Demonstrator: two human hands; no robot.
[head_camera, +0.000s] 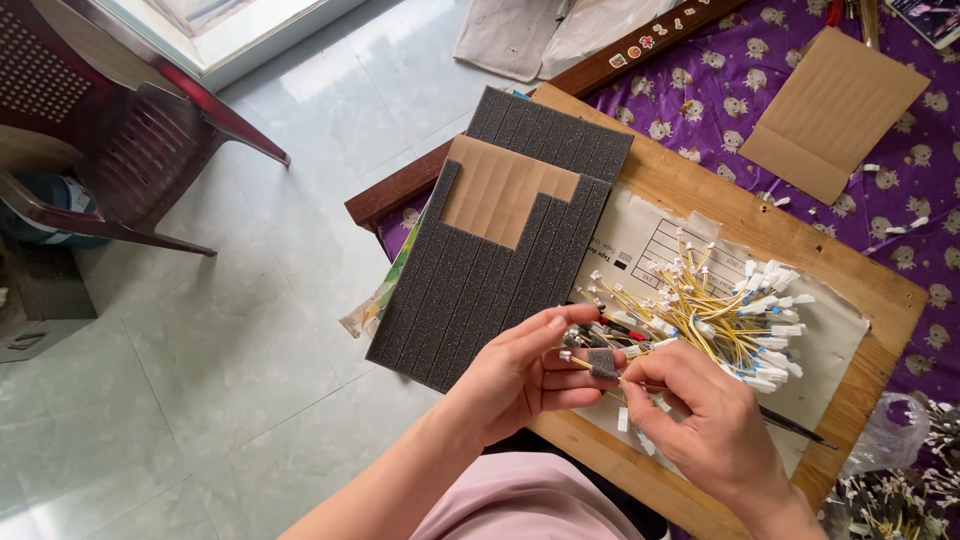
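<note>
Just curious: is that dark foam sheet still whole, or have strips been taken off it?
Partly stripped. The foam sheet has a stepped gap near its top where brown cardboard backing shows through.

Your left hand (520, 380) and right hand (700, 425) pinch a small grey foam piece (602, 362) on a yellow wire (640, 385). Just behind lies a pile of wires (720, 310) on a wooden board (800, 240), beside a big grey foam sheet (480, 280).

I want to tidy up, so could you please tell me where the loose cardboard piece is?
In the head view, the cardboard piece lies at upper right on the purple patterned cloth, beyond the wooden board.
</note>
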